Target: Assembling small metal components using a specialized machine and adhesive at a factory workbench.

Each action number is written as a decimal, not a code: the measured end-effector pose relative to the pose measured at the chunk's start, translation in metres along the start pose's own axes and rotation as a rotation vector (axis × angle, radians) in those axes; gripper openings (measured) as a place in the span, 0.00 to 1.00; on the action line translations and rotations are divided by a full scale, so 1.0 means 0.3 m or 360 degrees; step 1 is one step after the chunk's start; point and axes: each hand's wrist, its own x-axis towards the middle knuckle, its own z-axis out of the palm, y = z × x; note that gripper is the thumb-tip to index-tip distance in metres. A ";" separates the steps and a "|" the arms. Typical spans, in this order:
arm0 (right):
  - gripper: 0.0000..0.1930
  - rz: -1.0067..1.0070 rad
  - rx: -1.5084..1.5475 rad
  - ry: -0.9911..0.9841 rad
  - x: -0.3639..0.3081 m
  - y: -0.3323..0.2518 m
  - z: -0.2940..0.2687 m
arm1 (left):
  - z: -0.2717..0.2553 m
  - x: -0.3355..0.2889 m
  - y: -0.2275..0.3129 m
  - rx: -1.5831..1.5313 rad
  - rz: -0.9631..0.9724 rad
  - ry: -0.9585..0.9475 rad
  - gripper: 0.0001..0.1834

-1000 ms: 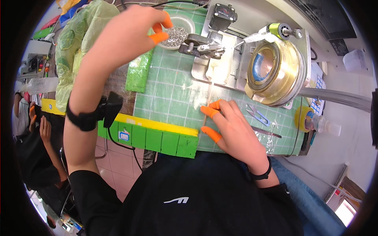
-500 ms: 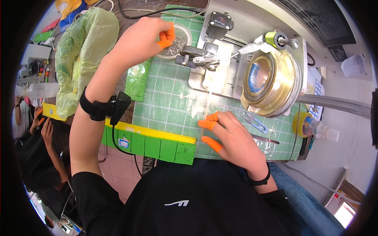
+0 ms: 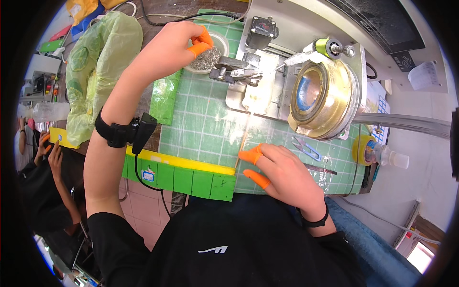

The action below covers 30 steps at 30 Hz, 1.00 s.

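My left hand (image 3: pixel 179 44), with orange finger cots, reaches over a round white dish (image 3: pixel 226 43). Its thumb and fingers come together above a heap of small silvery metal pieces (image 3: pixel 206 61); whatever lies between them is too small to make out. Down on the green gridded mat (image 3: pixel 201 124), my right hand (image 3: pixel 282 167) has its cotted fingertips apart. The index fingertip lies by a thin tan strand (image 3: pixel 244 138), which runs from the metal clamp piece (image 3: pixel 239 71) toward the mat's front edge. I cannot tell whether it touches the strand.
A machine with a brass-coloured ring (image 3: pixel 325 100) stands at the back right. Blue thread snips (image 3: pixel 307 148) and tweezers (image 3: pixel 321 170) lie right of my hand. A green-yellow strip (image 3: pixel 191 179) lines the front edge. A pale green bag (image 3: pixel 103 71) and another person's hands (image 3: pixel 50 148) are left.
My left fingers stay over the dish of metal pieces. My right index fingertip has shifted slightly down and left beside the strand. The whole view has drifted a little.
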 end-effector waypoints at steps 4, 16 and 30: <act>0.17 -0.0033 -0.0020 0.0032 0.006 -0.005 -0.010 | 0.026 0.004 -0.019 0.0372 0.0258 0.0064 0.08; 0.12 -0.0079 -0.0115 0.0032 0.038 0.007 -0.053 | 0.007 -0.004 -0.014 0.0264 0.0335 0.0136 0.08; 0.12 -0.0093 -0.0092 0.0097 0.049 -0.009 -0.060 | -0.037 -0.038 0.018 -0.0092 0.0022 0.0190 0.09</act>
